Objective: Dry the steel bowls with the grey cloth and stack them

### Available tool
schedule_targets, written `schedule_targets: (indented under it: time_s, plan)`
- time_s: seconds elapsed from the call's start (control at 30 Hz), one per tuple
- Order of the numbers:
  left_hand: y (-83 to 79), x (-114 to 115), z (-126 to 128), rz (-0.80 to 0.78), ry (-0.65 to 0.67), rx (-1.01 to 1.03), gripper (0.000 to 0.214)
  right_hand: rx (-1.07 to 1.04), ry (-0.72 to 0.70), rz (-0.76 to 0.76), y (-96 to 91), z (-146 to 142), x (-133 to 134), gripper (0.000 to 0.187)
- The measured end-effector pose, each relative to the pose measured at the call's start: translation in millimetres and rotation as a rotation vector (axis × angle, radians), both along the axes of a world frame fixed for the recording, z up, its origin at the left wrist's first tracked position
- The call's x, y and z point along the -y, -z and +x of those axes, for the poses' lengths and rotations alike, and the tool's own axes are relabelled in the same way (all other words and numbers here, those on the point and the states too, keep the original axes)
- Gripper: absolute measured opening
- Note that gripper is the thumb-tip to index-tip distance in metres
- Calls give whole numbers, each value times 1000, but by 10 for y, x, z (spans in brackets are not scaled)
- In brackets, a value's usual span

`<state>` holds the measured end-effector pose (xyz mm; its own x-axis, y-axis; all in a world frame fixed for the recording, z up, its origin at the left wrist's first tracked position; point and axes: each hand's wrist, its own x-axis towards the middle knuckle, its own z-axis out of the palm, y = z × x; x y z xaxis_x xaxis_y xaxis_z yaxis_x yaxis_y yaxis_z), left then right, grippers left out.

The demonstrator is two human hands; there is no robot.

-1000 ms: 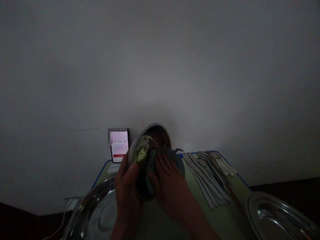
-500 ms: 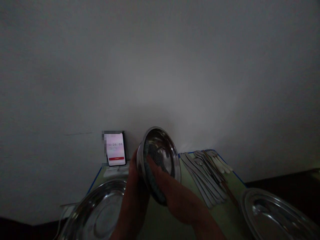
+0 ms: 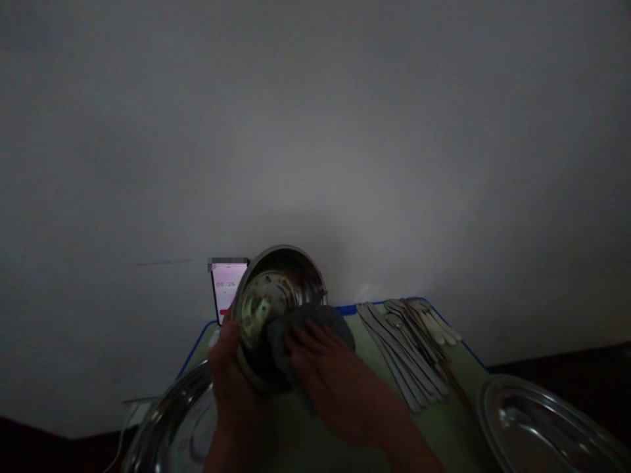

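Note:
A shiny metal bowl (image 3: 266, 289) is tilted up in front of me, its inside facing me. My left hand (image 3: 231, 368) grips the bowl by its left side, thumb near the rim. Under the fingers of my right hand (image 3: 328, 374) lies a dark grey-green cloth (image 3: 315, 322), pressed against the bowl's lower right rim. The fingertips on the cloth are visible; the cloth's underside and the bowl's outside are hidden.
Knives, spoons and other cutlery (image 3: 409, 348) lie in a row on the green table (image 3: 362, 345). Large metal basins stand at left (image 3: 167, 420) and right (image 3: 542, 420). A phone (image 3: 227, 289) leans on the wall behind.
The bowl has moved left and turned to show more of its inside. My right hand with the cloth has shifted from inside the bowl to its right rim.

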<state>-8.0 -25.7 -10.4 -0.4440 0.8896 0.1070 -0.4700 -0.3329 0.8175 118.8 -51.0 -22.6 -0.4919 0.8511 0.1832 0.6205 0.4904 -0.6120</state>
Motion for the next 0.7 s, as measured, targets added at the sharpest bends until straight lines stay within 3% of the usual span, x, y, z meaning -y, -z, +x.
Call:
schedule_targets:
  time_s: [0.13, 0.27, 0.37, 0.53, 0.7]
  plan:
    - [154, 38, 48, -30, 156, -7, 43, 62, 249, 16, 131, 1, -156, 57]
    - [217, 88, 178, -16, 236, -114, 50, -56, 249, 114, 145, 11, -240, 55]
    - [162, 87, 251, -85, 159, -29, 30, -201, 169, 106, 101, -7, -198, 56]
    - [74, 6, 171, -191, 136, 142, 23, -173, -188, 66, -79, -44, -59, 51]
    - [35, -45, 72, -180, -9, 132, 22, -142, -281, -77, -226, 54, 29, 50]
